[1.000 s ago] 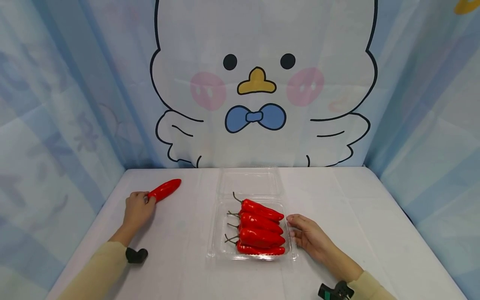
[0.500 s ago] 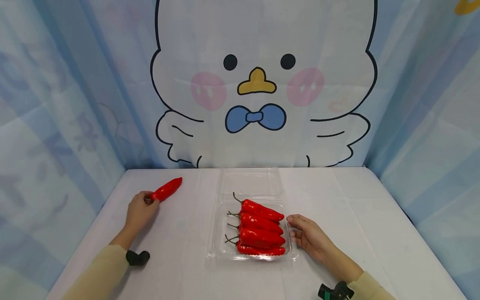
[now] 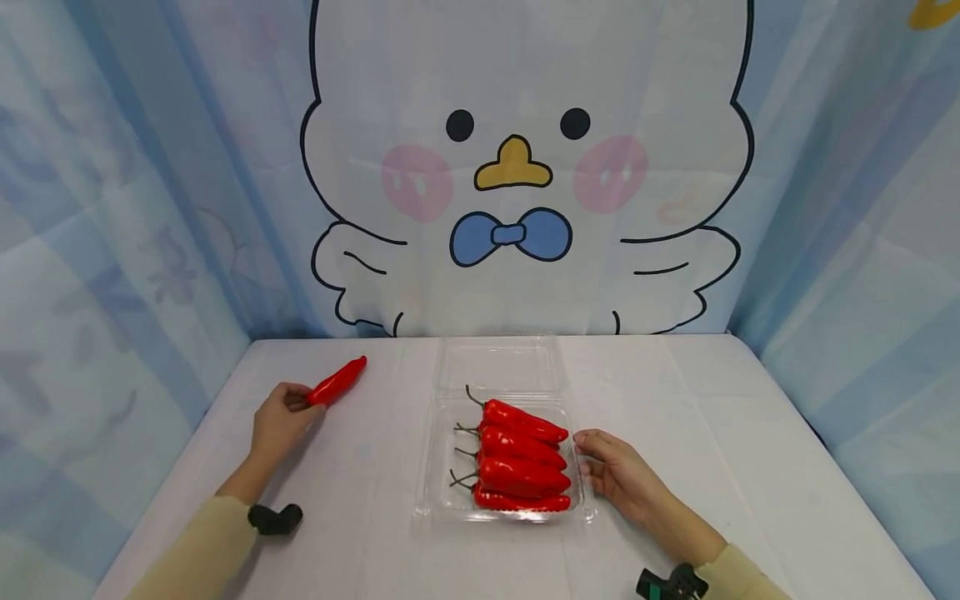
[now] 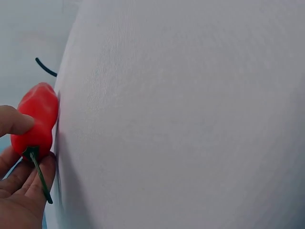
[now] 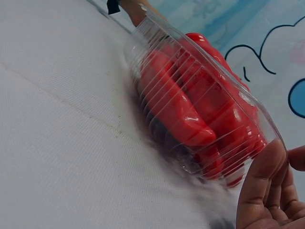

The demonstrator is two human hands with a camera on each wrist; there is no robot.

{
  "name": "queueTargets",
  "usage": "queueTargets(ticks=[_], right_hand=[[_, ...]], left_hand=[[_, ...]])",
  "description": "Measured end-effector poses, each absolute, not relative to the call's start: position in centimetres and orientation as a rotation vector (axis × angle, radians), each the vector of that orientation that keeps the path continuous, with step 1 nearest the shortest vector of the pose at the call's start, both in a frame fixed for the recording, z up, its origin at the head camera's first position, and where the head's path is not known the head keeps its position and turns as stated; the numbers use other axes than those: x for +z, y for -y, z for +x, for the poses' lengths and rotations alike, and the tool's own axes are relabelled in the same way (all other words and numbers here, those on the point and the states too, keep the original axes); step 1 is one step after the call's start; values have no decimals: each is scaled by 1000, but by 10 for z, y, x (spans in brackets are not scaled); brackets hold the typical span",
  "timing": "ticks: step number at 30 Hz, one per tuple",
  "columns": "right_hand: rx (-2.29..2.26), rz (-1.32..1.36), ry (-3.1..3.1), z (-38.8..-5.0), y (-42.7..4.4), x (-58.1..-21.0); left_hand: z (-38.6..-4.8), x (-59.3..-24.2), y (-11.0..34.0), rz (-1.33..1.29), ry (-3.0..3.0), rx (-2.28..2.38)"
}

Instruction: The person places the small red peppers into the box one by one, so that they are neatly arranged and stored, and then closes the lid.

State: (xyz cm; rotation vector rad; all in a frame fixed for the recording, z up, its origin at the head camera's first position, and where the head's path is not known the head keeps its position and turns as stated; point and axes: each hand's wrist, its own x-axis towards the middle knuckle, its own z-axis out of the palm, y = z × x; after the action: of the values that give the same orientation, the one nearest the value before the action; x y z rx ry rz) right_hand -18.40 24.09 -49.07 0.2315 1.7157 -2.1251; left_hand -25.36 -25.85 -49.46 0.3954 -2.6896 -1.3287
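Note:
My left hand (image 3: 281,421) pinches a red chili pepper (image 3: 337,381) near its stem end, over the left part of the table. In the left wrist view the thumb lies on top of the pepper (image 4: 40,107), and its green stem (image 4: 41,179) points back over the palm. A hinged clear plastic container (image 3: 435,500), lid (image 3: 498,367) folded back, stands in the middle. Several red peppers (image 3: 521,475) lie in it side by side, stems to the left. At its right edge my right hand (image 3: 618,475) holds the rim (image 5: 281,131) between thumb and fingers.
A white cloth covers the table (image 3: 360,533). Behind it hangs a curtain (image 3: 517,292) with a cartoon chick, and blue patterned curtains (image 3: 150,208) close in both sides. Dark devices (image 3: 275,520) are strapped to both wrists.
My left hand has shifted slightly to the right with the pepper, its grip now closer to the stem end and the pepper rolled a little. My right hand and the container stay put.

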Motion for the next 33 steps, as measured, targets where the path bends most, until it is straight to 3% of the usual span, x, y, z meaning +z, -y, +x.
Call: queueTargets(ticks=[33], right_hand=[[-2120, 195, -1711, -183, -242, -490]], left_hand=[[-224, -489, 236, 260, 2616, -1443]])
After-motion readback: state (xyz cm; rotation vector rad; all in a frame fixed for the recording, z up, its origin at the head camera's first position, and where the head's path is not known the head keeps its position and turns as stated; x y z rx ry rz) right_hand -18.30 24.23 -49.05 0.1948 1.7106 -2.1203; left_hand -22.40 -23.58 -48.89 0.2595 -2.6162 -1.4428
